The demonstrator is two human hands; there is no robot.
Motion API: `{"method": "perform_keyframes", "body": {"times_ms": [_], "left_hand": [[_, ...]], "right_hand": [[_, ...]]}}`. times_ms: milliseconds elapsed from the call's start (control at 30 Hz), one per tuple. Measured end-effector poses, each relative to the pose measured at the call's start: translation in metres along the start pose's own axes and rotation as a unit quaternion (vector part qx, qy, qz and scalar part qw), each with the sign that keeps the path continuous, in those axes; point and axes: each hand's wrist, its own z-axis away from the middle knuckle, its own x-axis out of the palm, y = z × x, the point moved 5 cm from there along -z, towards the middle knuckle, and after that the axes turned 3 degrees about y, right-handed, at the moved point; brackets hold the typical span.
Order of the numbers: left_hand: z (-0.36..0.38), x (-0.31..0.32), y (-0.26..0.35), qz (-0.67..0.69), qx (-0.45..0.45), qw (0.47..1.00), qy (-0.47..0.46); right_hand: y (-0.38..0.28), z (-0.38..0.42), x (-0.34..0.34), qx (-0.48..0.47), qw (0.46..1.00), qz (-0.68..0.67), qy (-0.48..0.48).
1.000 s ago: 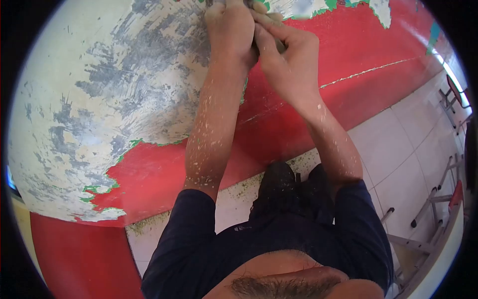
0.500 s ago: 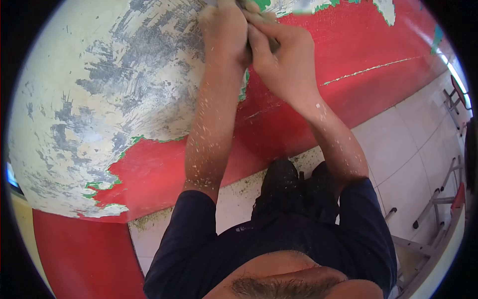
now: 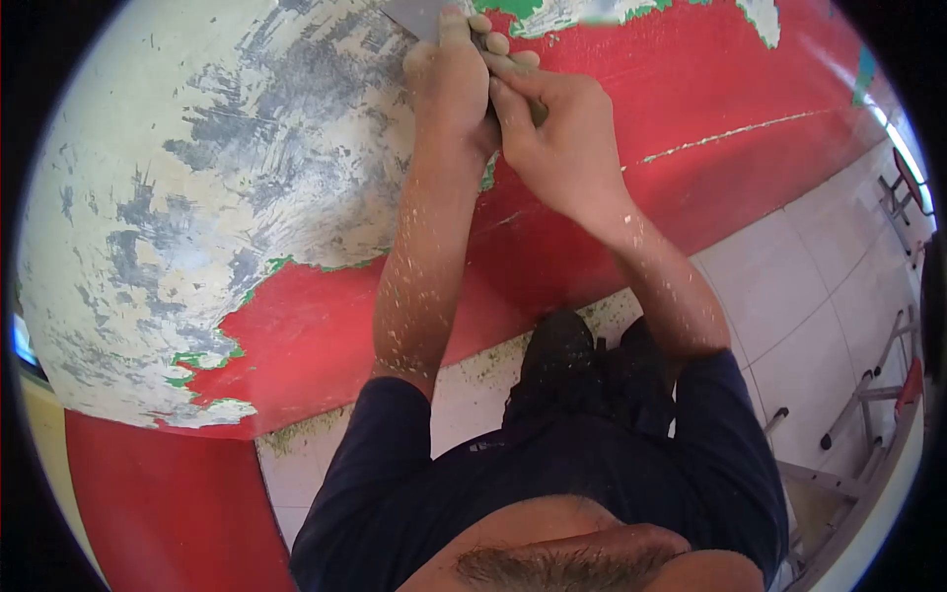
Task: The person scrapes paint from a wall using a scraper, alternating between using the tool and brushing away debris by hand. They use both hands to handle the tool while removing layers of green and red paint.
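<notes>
A flat grey metal scraper (image 3: 415,17) lies against the scraped wall (image 3: 296,148) at the top of the view. My left hand (image 3: 456,84) is closed round the scraper near its blade, with a thumb stretched along it. Just to the right, my right hand (image 3: 557,123) grips the handle end, its fingers touching my left hand. Most of the handle is hidden by both hands. Pale paint flakes dot both forearms.
Red paint (image 3: 710,89) covers the wall's lower and right parts, with green edges round the bare patches. Paint crumbs lie on the tiled floor (image 3: 789,286) along the wall's foot. A metal ladder or stand (image 3: 868,395) is at the right.
The scraper blade shows more now at the top. My left hand has shifted slightly right and down, while my right hand has moved slightly left and down.
</notes>
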Motion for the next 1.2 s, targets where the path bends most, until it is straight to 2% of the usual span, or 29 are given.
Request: {"method": "perform_keyframes", "body": {"times_ms": [233, 333, 433, 533, 567, 667, 700, 800, 900, 1000, 1100, 1200], "left_hand": [[0.008, 0.001, 0.002, 0.015, -0.035, 0.999, 0.024], [-0.001, 0.006, 0.004, 0.090, -0.019, 0.995, -0.031], [0.012, 0.005, -0.005, 0.041, -0.069, 0.997, -0.004], [-0.007, 0.008, 0.006, 0.058, -0.014, 0.998, -0.011], [-0.007, 0.013, 0.014, 0.072, 0.023, 0.995, -0.070], [-0.003, 0.008, 0.002, 0.062, -0.010, 0.996, -0.061], [0.008, 0.007, 0.007, 0.030, -0.019, 0.999, -0.038], [0.004, 0.008, 0.012, 0.055, -0.021, 0.998, -0.033], [0.007, 0.006, 0.001, 0.058, -0.010, 0.998, -0.030], [0.002, -0.001, -0.012, 0.038, -0.013, 0.998, -0.040], [-0.017, 0.008, 0.029, -0.008, 0.068, 0.996, -0.055], [-0.011, 0.004, 0.025, 0.049, 0.023, 0.995, -0.086]], "right_hand": [[-0.002, -0.002, 0.000, -0.029, 0.999, -0.010, 0.023], [-0.008, -0.010, -0.004, -0.054, 0.998, 0.004, 0.017], [0.001, 0.001, -0.002, -0.045, 0.998, -0.038, 0.036], [0.004, -0.014, 0.006, -0.010, 0.998, -0.062, 0.022], [0.000, -0.019, 0.003, -0.007, 1.000, -0.004, 0.015], [-0.009, -0.004, -0.002, -0.031, 0.999, 0.007, -0.007], [-0.010, 0.001, -0.003, 0.023, 0.999, -0.012, -0.039], [-0.010, -0.006, 0.002, -0.027, 0.998, -0.046, 0.013], [0.000, 0.000, -0.001, 0.027, 0.999, -0.017, -0.018], [0.007, 0.006, 0.005, -0.049, 0.998, -0.008, 0.028], [-0.015, -0.026, 0.010, -0.061, 0.997, 0.046, 0.008], [-0.027, -0.016, 0.004, -0.048, 0.998, 0.036, -0.018]]}}
